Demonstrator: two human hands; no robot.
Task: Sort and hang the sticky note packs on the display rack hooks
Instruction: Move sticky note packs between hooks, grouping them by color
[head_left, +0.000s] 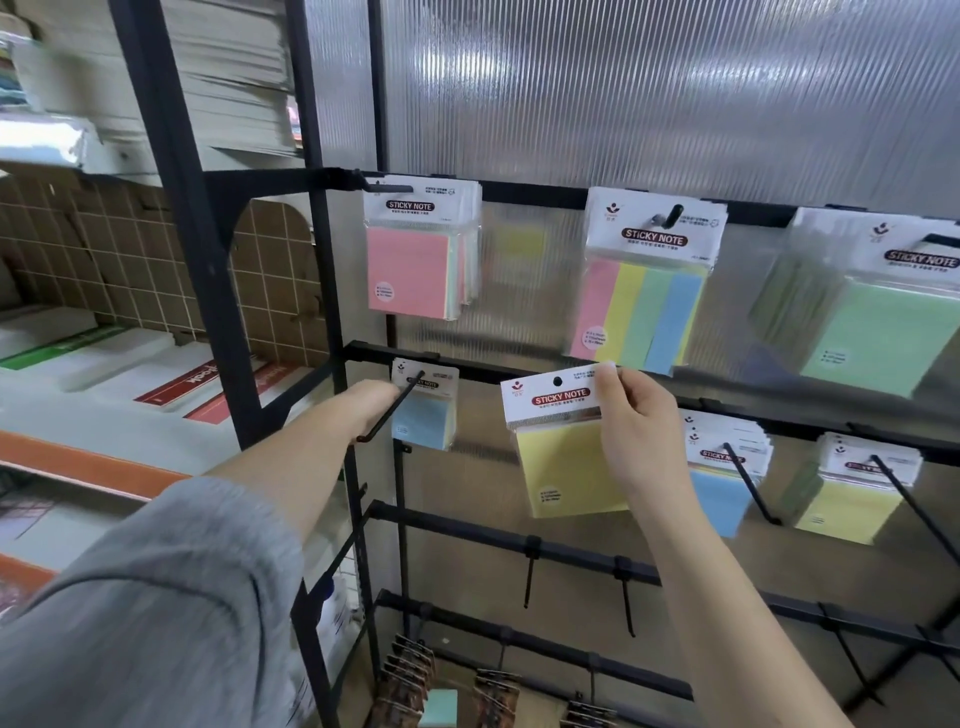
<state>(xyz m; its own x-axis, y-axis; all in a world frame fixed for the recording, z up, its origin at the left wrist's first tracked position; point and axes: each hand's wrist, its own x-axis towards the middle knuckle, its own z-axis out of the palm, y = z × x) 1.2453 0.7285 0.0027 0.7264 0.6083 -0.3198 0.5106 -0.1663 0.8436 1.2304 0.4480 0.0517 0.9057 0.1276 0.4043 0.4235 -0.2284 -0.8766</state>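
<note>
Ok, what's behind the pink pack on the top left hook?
More packs hang behind the pink pack on the same hook; their pale green and white edges show at its right side. Their number and front colours are hidden.

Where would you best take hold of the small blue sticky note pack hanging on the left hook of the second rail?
Pinch the white card header of the small blue sticky note pack, from the front and to one side of the black hook. The header is flat and stiff, and the pack must slide forward off the rod.
</note>
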